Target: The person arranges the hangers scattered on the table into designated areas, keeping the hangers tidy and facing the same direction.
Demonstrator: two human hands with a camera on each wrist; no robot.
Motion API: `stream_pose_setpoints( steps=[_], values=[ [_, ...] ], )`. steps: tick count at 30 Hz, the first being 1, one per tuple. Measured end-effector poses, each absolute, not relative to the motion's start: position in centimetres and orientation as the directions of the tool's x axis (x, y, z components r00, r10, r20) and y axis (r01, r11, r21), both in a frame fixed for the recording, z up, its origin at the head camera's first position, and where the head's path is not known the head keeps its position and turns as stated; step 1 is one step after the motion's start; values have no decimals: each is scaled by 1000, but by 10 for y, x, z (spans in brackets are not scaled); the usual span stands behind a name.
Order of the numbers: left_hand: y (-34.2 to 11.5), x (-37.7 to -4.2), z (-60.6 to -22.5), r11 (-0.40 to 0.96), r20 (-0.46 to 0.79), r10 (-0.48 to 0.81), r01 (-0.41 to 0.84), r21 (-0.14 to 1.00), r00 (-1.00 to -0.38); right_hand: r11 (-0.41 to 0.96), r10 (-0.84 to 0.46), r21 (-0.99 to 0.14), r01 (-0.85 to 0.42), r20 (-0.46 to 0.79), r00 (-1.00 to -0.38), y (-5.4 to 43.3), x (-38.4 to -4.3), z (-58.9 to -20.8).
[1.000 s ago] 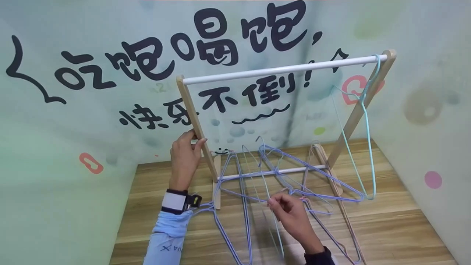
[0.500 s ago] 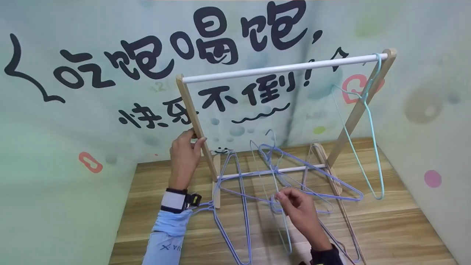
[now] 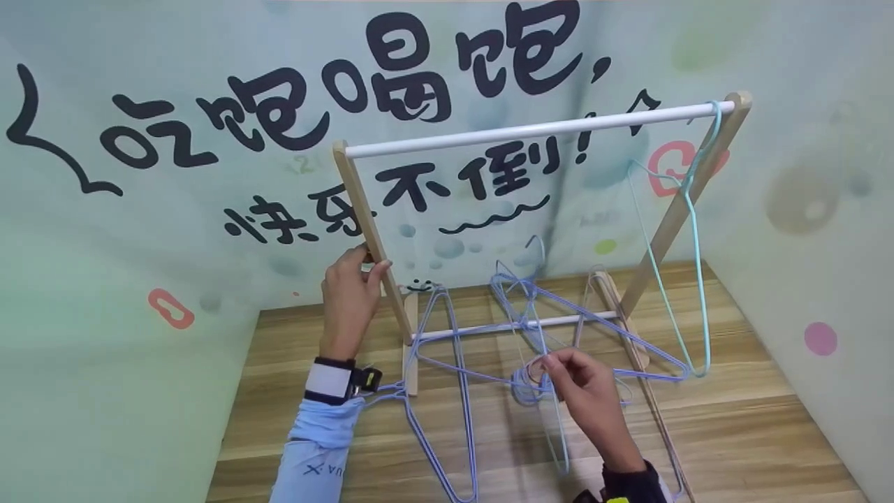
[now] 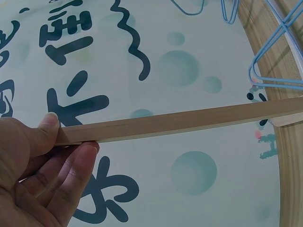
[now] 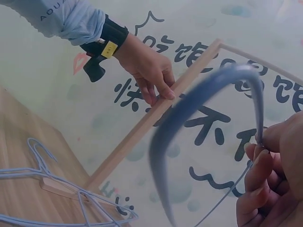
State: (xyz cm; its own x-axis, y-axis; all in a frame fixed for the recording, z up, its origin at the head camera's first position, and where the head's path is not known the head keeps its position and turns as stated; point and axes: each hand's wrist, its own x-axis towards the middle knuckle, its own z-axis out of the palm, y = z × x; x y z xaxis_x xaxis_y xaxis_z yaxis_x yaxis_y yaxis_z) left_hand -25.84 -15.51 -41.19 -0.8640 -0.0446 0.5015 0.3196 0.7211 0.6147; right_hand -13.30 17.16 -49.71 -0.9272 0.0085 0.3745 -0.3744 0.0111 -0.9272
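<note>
A person's right hand [image 3: 590, 405] pinches a pale blue hanger [image 5: 191, 102] between thumb and fingers, above the worktop [image 3: 754, 426] and below the top bar of a rack [image 3: 538, 130]. The left hand [image 3: 353, 300] pinches the rack's wooden post [image 4: 180, 122]. A turquoise hanger [image 3: 698, 279] hangs at the bar's far right; blue hangers [image 3: 469, 412] lie around its base.

The rack [image 3: 545, 128] stands on the table [image 3: 761, 433] before the wall [image 3: 489, 42].
</note>
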Motion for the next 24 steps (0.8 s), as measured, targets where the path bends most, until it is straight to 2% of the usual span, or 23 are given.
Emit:
stream_pose_setpoints(
  steps=[14,24],
  values=[
    [-153,-259,-412,729,531,-30,345,591,-847,19,80,-917,-398,399,-914,188,-132,-489],
    [-154,-258,-412,742,512,-43,316,591,-858,10,113,-908,-418,416,-902,200,-136,-481]
  ],
)
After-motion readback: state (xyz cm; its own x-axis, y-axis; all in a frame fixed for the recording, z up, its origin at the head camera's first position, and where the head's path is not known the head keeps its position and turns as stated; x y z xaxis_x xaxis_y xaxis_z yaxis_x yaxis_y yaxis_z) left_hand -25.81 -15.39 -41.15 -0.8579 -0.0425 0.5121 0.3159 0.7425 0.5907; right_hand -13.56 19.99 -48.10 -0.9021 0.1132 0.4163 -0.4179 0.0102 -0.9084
